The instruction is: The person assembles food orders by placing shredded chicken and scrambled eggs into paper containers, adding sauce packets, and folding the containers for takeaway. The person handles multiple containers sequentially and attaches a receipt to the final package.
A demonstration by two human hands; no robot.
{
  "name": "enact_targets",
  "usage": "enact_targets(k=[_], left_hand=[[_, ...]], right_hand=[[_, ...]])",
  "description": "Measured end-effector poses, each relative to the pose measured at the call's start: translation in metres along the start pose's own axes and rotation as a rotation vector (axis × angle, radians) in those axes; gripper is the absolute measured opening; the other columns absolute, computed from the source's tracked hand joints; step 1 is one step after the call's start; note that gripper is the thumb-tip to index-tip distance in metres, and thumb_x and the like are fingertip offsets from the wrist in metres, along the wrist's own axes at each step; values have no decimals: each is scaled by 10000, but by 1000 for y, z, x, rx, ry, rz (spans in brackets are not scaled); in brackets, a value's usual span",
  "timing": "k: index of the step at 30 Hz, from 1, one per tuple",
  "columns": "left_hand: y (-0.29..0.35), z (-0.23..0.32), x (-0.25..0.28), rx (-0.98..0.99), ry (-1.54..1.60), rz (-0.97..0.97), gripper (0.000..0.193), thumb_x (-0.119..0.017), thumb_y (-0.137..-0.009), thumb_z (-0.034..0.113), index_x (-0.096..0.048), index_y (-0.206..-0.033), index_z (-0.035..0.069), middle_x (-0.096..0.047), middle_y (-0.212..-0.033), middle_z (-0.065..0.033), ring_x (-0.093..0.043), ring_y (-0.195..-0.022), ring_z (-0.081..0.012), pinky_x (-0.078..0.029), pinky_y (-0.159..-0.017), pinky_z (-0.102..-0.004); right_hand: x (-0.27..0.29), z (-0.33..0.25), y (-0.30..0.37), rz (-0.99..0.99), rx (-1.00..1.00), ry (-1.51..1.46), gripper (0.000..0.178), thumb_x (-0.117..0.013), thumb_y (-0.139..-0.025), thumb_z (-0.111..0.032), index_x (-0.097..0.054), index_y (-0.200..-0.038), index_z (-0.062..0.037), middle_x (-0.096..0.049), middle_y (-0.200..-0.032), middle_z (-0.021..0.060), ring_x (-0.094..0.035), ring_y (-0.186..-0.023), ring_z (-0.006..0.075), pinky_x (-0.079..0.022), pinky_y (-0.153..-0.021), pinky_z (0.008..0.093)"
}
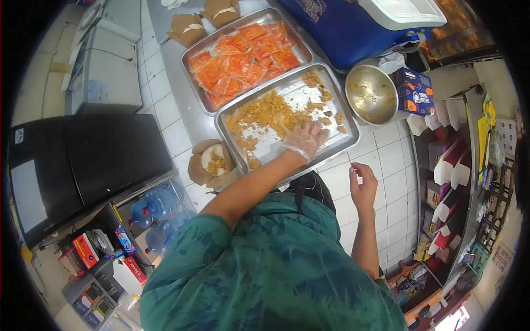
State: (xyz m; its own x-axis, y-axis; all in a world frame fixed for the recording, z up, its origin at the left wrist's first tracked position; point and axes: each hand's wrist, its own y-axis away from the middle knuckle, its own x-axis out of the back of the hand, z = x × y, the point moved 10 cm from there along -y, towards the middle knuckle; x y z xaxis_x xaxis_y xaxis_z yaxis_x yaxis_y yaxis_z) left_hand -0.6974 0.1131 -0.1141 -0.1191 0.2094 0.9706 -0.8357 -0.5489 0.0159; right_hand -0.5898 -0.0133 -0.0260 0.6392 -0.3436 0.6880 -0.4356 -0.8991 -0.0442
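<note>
Right, the gloved left hand (pixel 307 139) is in among the golden crumbs (pixel 270 110) in the near tray (pixel 265 135); whether its grip closes on any, I can't tell. The bare right hand (pixel 363 185) hangs loosely open, empty. Orange packets (pixel 243 60), a steel bowl (pixel 381 80) and a blue cooler (pixel 331 33) crowd close; a rice box (pixel 196 165) sits just left.
</note>
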Motion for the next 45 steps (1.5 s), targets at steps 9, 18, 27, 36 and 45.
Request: enact_targets(k=[9,18,27,36,45], left_hand=[[-26,-47,2,300,736,194,233,-516,-919,257,-595,-1016,60,-595,-922,-157,-597,-899,-335,-471,-800,-390],[47,-62,103,486,1603,81,224,-619,-902,234,-577,-1048,71,-598,-944,4,-546,-728,-90,-466,-644,-236],[235,-149,165,676,479,369,180,-574,-874,105,-621,-1039,51,-649,-953,-132,-631,-902,-295,-509,-786,-330],[322,-182,193,932,317,658,219,-600,-844,107,-603,-1057,56,-628,-1043,-148,-608,-965,-337,-501,-827,-382],[378,-197,95,1190,812,503,426,-664,-819,310,-580,-1146,50,-591,-1149,-169,-602,-1005,-314,-496,-819,-370]], right_hand=[[30,26,11,71,-62,-1,126,-601,-849,-71,-632,-947,3,-641,-871,141,-625,-728,234,-497,-681,328],[22,16,-1,9,-23,16,136,-600,-852,-67,-634,-965,1,-645,-886,131,-625,-763,231,-495,-695,330],[-26,-12,-20,-181,70,24,142,-594,-857,-60,-625,-979,6,-635,-872,108,-594,-758,207,-476,-720,311],[-84,-113,-75,-271,341,-54,161,-613,-834,-28,-617,-991,5,-630,-894,121,-610,-754,198,-484,-703,293],[-226,-204,-286,-244,358,-302,283,-647,-842,-162,-607,-1084,-20,-642,-958,110,-634,-827,167,-493,-729,290]])
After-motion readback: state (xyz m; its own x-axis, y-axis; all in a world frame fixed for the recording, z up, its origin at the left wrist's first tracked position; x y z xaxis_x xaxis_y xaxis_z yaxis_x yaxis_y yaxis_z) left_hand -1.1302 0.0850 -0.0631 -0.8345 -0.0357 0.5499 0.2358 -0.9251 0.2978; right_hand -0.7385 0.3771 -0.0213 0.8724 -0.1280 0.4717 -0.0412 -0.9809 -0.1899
